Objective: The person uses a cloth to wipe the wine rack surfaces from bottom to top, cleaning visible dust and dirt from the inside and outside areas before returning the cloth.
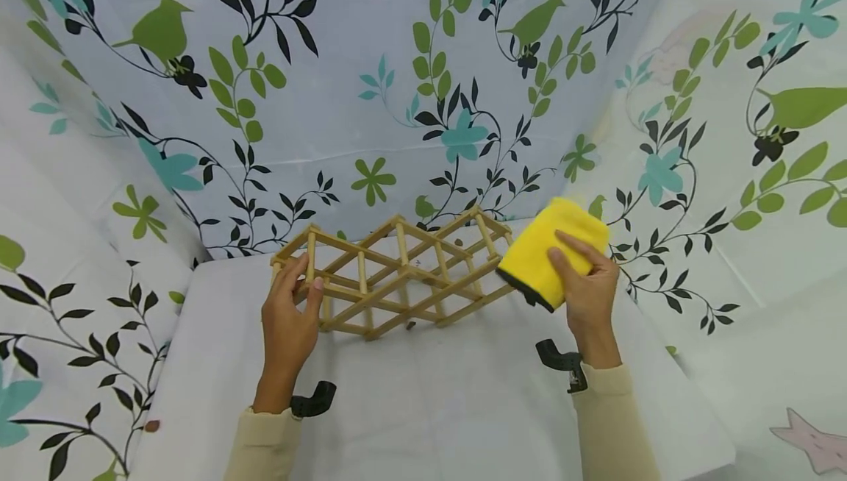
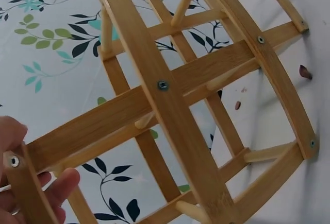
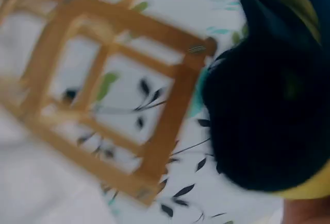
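An expandable wooden lattice rack (image 1: 402, 273) of crossed slats and round dowels stretches across the back of the white table. My left hand (image 1: 289, 326) grips its left end, fingers and thumb around an end slat; the left wrist view shows this slat (image 2: 31, 190) between them. Near the rack's right end, my right hand (image 1: 591, 293) holds a folded yellow cloth (image 1: 539, 249) with a dark edge, thumb and fingers pinching it. In the right wrist view the cloth's dark side (image 3: 263, 110) faces the camera, beside the blurred end of the rack (image 3: 170, 116).
Small brown bits (image 2: 305, 72) lie on the white tabletop (image 1: 430, 393) around and beneath the rack. A white curtain (image 1: 331, 113) printed with leaves and birds hangs behind the table and along both sides.
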Demonstrator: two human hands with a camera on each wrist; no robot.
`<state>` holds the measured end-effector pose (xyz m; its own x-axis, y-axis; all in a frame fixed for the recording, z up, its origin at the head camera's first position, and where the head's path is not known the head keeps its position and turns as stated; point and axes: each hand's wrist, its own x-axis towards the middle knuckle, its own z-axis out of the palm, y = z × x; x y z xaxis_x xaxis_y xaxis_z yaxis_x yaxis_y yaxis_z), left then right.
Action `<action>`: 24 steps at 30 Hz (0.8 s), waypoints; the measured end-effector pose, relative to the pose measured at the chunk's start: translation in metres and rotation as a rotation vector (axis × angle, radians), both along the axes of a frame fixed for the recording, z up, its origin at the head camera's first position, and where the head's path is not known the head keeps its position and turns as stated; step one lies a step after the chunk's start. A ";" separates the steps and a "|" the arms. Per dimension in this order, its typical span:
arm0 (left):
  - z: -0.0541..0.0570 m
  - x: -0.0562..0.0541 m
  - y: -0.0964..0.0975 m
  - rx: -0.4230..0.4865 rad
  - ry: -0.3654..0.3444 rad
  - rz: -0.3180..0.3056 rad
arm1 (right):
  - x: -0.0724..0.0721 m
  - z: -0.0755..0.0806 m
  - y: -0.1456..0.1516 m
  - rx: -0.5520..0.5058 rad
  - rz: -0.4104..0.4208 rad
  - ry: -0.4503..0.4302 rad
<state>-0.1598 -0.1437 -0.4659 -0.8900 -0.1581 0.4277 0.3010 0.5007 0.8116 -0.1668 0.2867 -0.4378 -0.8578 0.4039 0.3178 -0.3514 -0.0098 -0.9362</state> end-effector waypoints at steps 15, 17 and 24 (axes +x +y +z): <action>-0.003 -0.008 -0.001 0.034 0.053 0.032 | 0.016 -0.048 -0.011 0.370 0.050 -0.058; -0.003 -0.008 -0.002 0.043 0.061 0.039 | 0.013 -0.047 -0.017 0.387 0.091 -0.034; -0.005 -0.007 0.000 0.066 0.037 0.049 | 0.022 -0.062 -0.014 0.747 -0.365 -0.103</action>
